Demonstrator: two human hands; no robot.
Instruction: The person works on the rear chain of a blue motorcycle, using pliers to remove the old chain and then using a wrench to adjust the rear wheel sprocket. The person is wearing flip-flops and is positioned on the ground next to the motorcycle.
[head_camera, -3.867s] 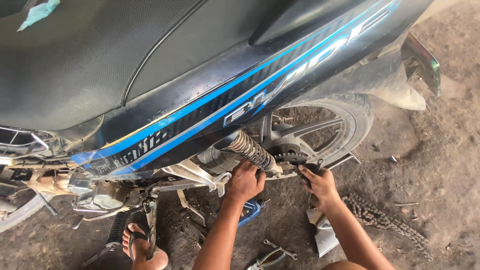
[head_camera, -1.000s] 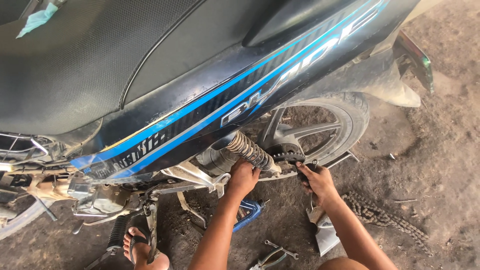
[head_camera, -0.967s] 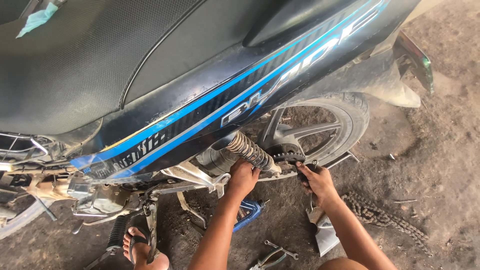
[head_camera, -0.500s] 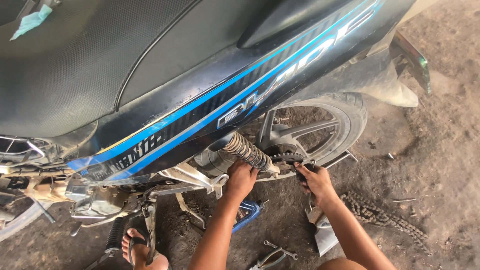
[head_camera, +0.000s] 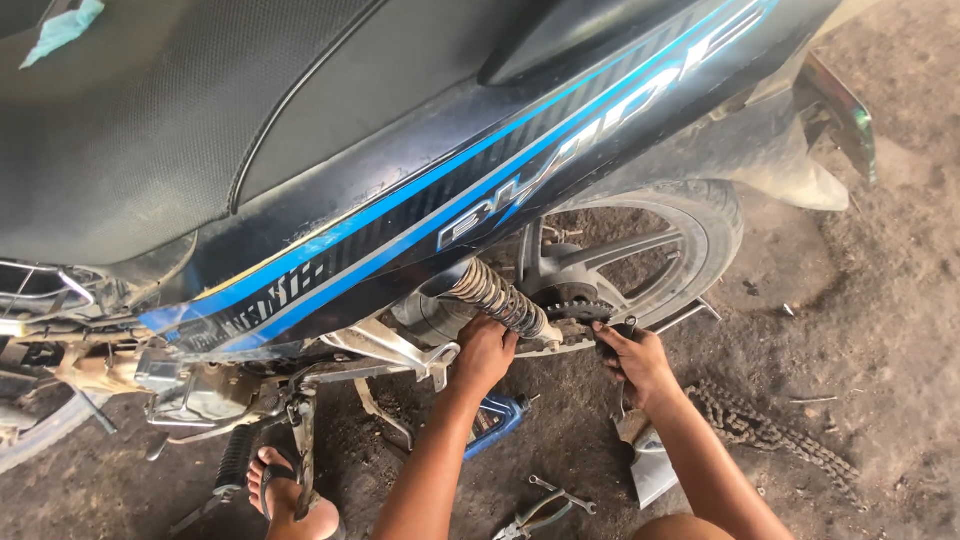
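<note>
Your left hand (head_camera: 484, 350) is closed around the base of the spring shock (head_camera: 497, 297); your right hand (head_camera: 634, 357) grips a dark tool (head_camera: 612, 334) at the sprocket (head_camera: 572, 309).

No screens or signs show. A long decal (head_camera: 560, 170) of pale grey lettering edged by bright blue stripes runs slantwise on the black side panel, above both the left hand (head_camera: 483, 352) and the right hand (head_camera: 635, 360), which is closed on a dark tool (head_camera: 612, 335). A smaller pale lettered decal (head_camera: 270, 300) sits up and to the left of the left hand. A pale grey crumpled wrapper (head_camera: 652, 478) lies on the ground just beside the right forearm.
</note>
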